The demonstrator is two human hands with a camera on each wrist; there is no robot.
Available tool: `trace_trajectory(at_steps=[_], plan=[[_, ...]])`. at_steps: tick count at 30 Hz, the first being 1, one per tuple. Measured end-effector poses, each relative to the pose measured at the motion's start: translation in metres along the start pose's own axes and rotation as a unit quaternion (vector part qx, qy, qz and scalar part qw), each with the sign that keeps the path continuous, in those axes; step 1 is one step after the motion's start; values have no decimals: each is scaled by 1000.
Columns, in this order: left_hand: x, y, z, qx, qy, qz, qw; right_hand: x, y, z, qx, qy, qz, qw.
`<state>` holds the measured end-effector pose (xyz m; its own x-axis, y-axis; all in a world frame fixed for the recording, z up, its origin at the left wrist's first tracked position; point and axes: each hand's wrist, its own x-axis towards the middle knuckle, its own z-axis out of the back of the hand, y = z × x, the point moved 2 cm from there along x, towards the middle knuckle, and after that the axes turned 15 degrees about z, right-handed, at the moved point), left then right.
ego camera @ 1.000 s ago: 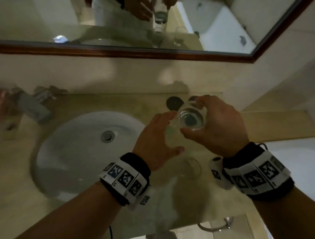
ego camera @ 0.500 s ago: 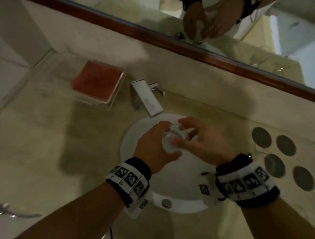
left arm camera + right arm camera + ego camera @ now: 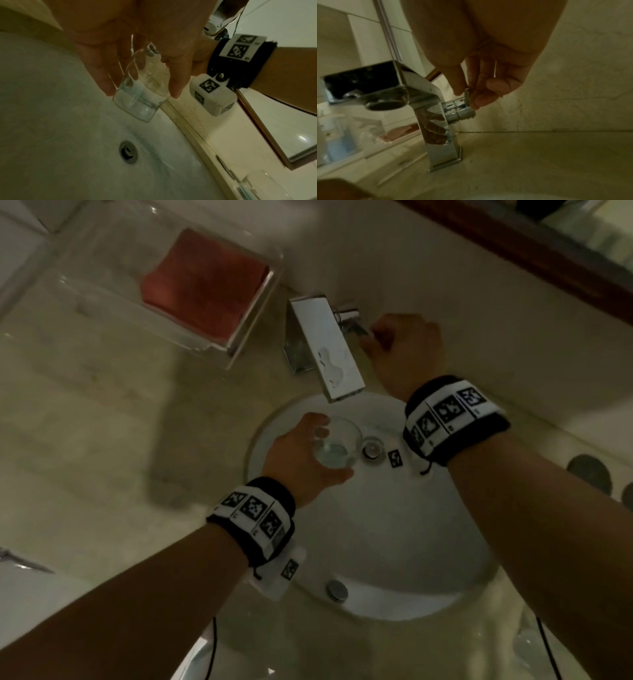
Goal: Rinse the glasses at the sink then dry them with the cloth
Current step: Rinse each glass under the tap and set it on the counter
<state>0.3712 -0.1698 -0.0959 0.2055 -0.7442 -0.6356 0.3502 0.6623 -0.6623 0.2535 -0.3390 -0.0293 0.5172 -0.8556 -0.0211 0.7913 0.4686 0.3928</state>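
A beige marble tabletop [image 3: 102, 440] runs under a wood-framed mirror [image 3: 534, 258], with a round white sink [image 3: 394, 542] sunk into it. No brand or writing can be read anywhere; the wristbands carry only black-and-white square markers. The left hand [image 3: 301, 460] reaches over the basin with fingers and thumb curled round a clear glass tumbler [image 3: 337, 448], held tilted just beside the drain [image 3: 372, 447] and below the chrome faucet [image 3: 325, 350] spout. The right hand [image 3: 404, 350] stretches to the faucet's side, pinching its small lever handle [image 3: 467, 94] between thumb and fingers. A folded red cloth [image 3: 205, 282] lies in a clear tray [image 3: 253, 316] left of the faucet.
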Motion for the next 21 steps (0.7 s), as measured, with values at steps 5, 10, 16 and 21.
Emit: trace_trajectory(at_steps=[5, 10, 16, 21], plan=[[10, -5, -2, -31, -21, -1, 999, 8, -15, -4, 27, -10, 17, 999], [20, -12, 1, -32, -31, 1, 999, 6, -15, 0, 80, -42, 0, 996], [26, -14, 1, -67, -16, 1, 998, -49, -26, -32, 297, 35, -78, 951], [28, -16, -1, -55, -10, -22, 998, -94, -19, -67, 356, 170, -22, 919]])
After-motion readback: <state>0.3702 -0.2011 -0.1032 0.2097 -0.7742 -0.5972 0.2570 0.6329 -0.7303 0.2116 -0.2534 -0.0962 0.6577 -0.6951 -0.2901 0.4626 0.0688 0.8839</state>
